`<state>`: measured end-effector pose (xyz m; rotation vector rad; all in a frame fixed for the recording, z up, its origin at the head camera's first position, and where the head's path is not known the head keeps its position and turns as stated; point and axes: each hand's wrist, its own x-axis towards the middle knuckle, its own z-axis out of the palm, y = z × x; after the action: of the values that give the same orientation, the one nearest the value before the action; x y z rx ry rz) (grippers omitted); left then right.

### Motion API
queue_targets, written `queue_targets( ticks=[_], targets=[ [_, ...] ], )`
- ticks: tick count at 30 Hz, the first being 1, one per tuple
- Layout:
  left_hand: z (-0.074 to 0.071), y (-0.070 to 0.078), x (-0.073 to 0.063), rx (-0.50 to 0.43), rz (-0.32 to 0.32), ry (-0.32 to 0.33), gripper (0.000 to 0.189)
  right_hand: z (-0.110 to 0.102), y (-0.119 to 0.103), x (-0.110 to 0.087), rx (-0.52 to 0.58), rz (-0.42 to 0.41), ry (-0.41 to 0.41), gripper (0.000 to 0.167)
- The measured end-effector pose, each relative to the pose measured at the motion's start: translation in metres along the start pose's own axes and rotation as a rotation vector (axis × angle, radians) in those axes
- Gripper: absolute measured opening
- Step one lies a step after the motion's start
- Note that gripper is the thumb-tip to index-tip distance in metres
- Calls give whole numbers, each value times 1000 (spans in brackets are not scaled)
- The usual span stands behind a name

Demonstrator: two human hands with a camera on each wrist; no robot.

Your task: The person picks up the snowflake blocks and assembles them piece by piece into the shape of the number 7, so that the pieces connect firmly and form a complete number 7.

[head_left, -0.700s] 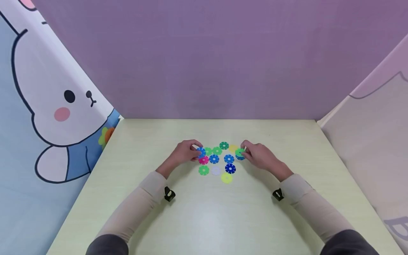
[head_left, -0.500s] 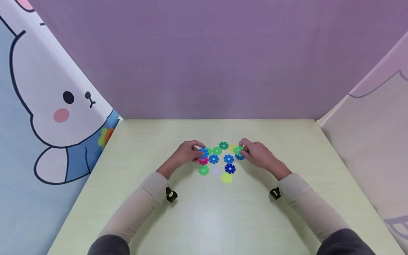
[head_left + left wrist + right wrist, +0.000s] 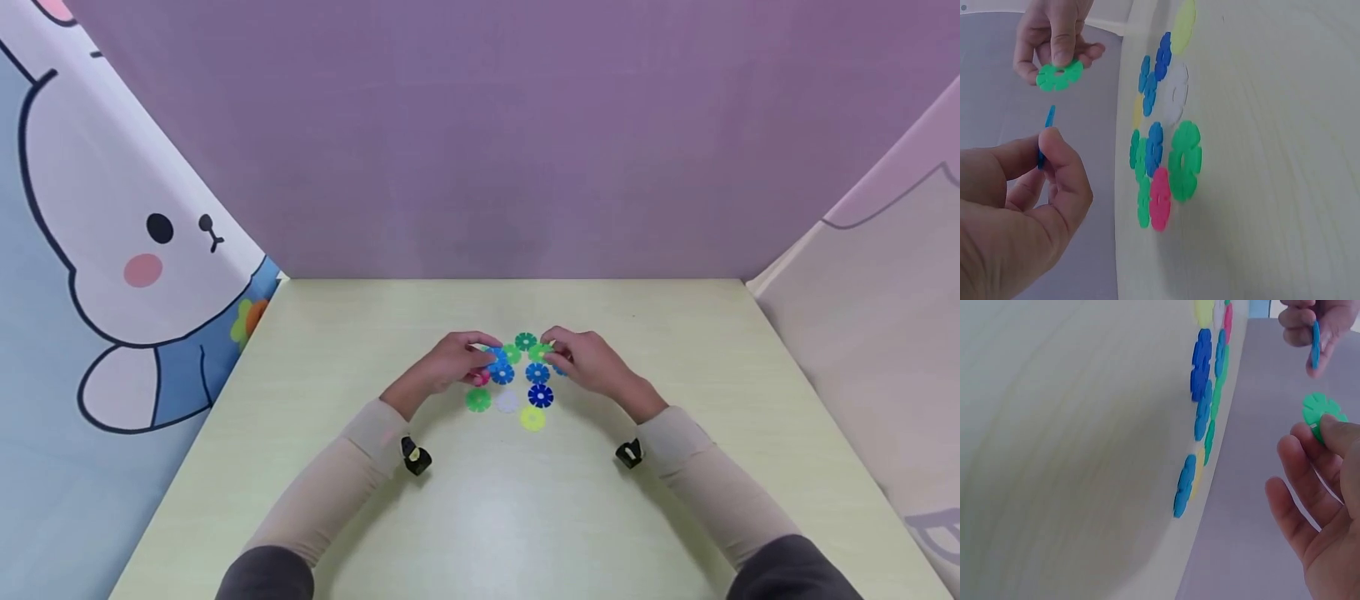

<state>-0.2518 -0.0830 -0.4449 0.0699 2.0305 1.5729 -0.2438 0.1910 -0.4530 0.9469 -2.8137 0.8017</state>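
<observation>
The gap between the two hands has just been narrowed: in the head view, the left hand and the right hand have been brought inward toward each other. With them, a held blue disc and a held green disc have been drawn near one another, though they are not touching. The two pieces therefore appear to be readied for meeting, with no join made yet.

The blue disc is pinched between the left thumb and fingers and is seen edge-on, raised off the desk. The green disc is gripped by the right thumb and index finger, its other fingers left loosely spread. Both forearms are angled in from the lower corners. Below the held pieces, a dark blue disc, a yellow disc and others are left lying flat.
</observation>
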Motion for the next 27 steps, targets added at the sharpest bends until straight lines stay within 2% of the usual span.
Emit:
queue_targets(
  ticks=[6, 18, 27],
  targets=[
    [5, -3, 3, -6, -3, -28, 36, 5, -6, 1, -14, -48, -6, 22],
    [10, -2, 6, -32, 21, -65, 39, 6, -7, 3, -16, -58, -16, 17],
    [15, -1, 7, -69, 5, -60, 33, 10, -8, 4, -33, -135, 12, 13]
  ],
)
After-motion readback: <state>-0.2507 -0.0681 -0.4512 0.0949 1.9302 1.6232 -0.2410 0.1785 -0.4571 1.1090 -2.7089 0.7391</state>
